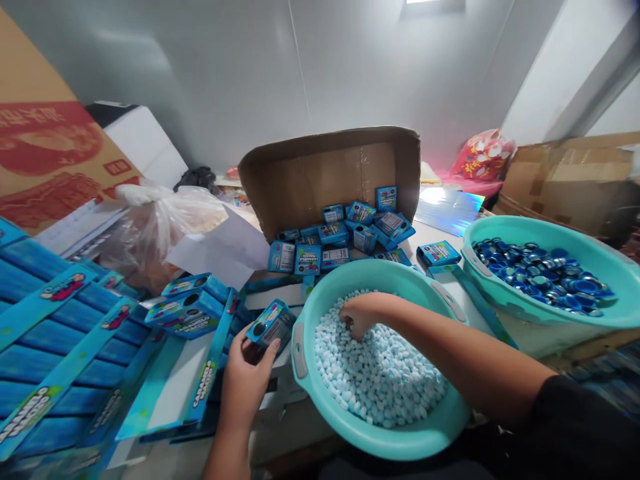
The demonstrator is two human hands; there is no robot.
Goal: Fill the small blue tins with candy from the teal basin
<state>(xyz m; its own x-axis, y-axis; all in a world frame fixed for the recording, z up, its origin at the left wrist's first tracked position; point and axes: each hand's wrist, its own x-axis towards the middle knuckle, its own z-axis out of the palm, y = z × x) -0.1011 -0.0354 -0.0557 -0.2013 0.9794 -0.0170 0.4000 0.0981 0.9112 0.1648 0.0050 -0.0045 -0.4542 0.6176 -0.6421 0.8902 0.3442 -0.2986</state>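
Observation:
My left hand (253,363) grips a small blue candy box (273,325) with fingers and thumb, just left of a turquoise basin (380,440). Inside that basin lies a heap of small pale blue and white candies (385,380). My right hand (363,315) reaches into the heap with its fingers curled down and closed; what they hold is hidden. Behind the basin, a tipped cardboard carton (320,177) has several small blue boxes (334,233) in and in front of it. One more blue box (439,253) lies between the two basins.
A second turquoise basin (540,305) at the right holds blue lids or discs (545,273). On the left are stacked blue display boxes (55,347) and an open blue tray (170,380). Further back stand a clear plastic bag (160,227) and a brown carton (570,180).

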